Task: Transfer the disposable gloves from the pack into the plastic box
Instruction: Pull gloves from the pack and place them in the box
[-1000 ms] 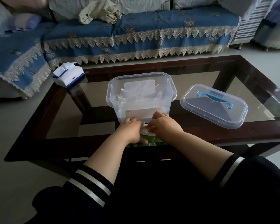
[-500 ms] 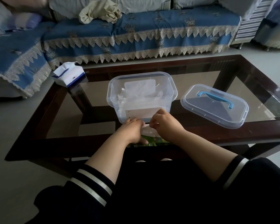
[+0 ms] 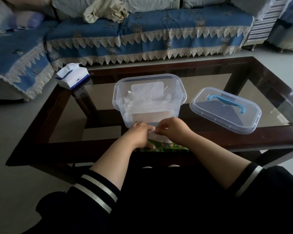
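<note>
A green glove pack (image 3: 166,146) lies at the table's near edge, right in front of the clear plastic box (image 3: 149,100). The box stands open and holds several crumpled clear gloves (image 3: 132,102). My left hand (image 3: 140,134) rests on the pack's left side and holds it down. My right hand (image 3: 173,128) pinches a thin clear glove (image 3: 156,136) at the pack's opening, lifted slightly above it. Most of the pack is hidden under my hands.
The box's clear lid (image 3: 225,109) with a blue handle lies to the right on the glass-topped table (image 3: 269,141). A white and blue tissue pack (image 3: 72,77) sits at the table's far left corner. A blue-covered sofa (image 3: 142,32) runs behind.
My right hand has lifted a little from the pack, drawing a glove up with its fingertips. My left hand has stayed on the pack.
</note>
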A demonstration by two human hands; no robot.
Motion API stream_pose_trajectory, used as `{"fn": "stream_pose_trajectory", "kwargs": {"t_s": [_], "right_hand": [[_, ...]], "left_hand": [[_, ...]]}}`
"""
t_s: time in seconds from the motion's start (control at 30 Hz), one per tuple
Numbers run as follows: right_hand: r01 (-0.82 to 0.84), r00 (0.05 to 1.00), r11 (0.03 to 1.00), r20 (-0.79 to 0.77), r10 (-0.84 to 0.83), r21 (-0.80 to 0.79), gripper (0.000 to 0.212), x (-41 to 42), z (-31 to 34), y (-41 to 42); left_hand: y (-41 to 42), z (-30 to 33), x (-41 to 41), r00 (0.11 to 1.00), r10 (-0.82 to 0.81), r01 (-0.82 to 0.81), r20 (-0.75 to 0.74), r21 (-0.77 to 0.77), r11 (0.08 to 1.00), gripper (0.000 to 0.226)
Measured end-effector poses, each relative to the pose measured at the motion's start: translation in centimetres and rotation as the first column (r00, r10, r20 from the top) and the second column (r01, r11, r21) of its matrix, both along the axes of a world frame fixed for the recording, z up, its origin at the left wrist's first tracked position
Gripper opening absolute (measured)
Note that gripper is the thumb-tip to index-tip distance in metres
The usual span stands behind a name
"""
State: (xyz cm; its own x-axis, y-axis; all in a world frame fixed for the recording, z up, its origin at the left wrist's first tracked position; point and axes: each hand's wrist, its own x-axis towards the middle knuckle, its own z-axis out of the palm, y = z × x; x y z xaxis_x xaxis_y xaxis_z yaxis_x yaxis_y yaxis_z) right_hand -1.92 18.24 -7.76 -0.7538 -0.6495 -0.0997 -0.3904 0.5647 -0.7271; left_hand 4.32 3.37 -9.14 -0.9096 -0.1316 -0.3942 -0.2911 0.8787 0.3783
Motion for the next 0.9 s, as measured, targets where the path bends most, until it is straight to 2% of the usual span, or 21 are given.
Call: {"fn": "stream_pose_trajectory", "kwargs": {"t_s": [0.17, 0.27, 0.33, 0.43, 0.5, 0.57, 0.63, 0.7, 0.77, 0.8, 0.87, 0.9], "right_hand": [[0.157, 0.953, 0.95, 0.294, -0.074, -0.271, 0.004, -0.6, 1.1, 0.9], [0.289, 0.859, 0.854, 0.51, -0.033, -0.432, 0.008, -0.6, 1.9, 1.4], [0.369, 0.788, 0.766, 0.615, 0.043, -0.527, 0.009, -0.7, 2.7, 1.5], [0.451, 0.758, 0.594, 0.638, 0.139, -0.666, 0.008, -0.8, 4.1, 2.0], [0.474, 0.779, 0.49, 0.608, 0.154, -0.731, 0.008, -0.8, 4.8, 2.4], [0.463, 0.81, 0.43, 0.567, 0.149, -0.775, 0.008, -0.6, 5.2, 2.8], [0.444, 0.837, 0.406, 0.531, 0.13, -0.799, 0.011, -0.5, 5.3, 2.9], [0.411, 0.866, 0.401, 0.488, 0.109, -0.819, 0.014, -0.5, 5.2, 3.0], [0.383, 0.89, 0.42, 0.451, 0.072, -0.823, 0.019, -0.4, 5.3, 3.1], [0.371, 0.902, 0.433, 0.43, 0.042, -0.821, 0.023, -0.5, 5.3, 3.2], [0.343, 0.921, 0.458, 0.389, 0.007, -0.82, 0.023, -0.6, 5.1, 3.2], [0.32, 0.933, 0.476, 0.361, -0.007, -0.819, 0.018, -0.6, 5.0, 3.2]], "left_hand": [[-0.3, 0.0, -0.3, 1.0, -0.028, 0.028, -0.003, 0.02, 0.999, 0.059], [-0.4, -0.1, -0.6, 1.0, -0.017, 0.017, 0.0, 0.015, 1.0, 0.058], [-0.3, -0.2, -0.7, 1.0, -0.017, 0.017, 0.003, -0.049, 0.999, 0.065], [0.0, -0.5, -0.7, 0.999, -0.037, 0.04, 0.026, -0.133, 0.99, 0.075], [0.0, -0.6, -0.4, 1.0, 0.014, -0.011, 0.024, -0.105, 0.994, 0.087], [0.2, 0.1, 0.2, 1.0, 0.0, -0.001, -0.01, -0.127, 0.992, 0.088], [0.3, 1.3, 0.7, 0.997, -0.021, 0.009, -0.073, -0.154, 0.988, 0.078], [-0.1, 2.5, 1.4, 0.982, 0.027, -0.041, -0.186, -0.069, 0.997, 0.049], [-0.5, 3.3, 2.3, 0.909, 0.184, -0.163, -0.374, 0.086, 0.983, 0.016], [-0.6, 3.8, 2.5, 0.82, 0.302, -0.239, -0.487, 0.188, 0.953, 0.014], [-0.4, 5.8, 2.9, 0.586, 0.523, -0.265, -0.62, 0.463, 0.846, 0.036], [-0.3, 7.0, 2.9, 0.522, 0.577, -0.208, -0.628, 0.563, 0.8, 0.056]]}}
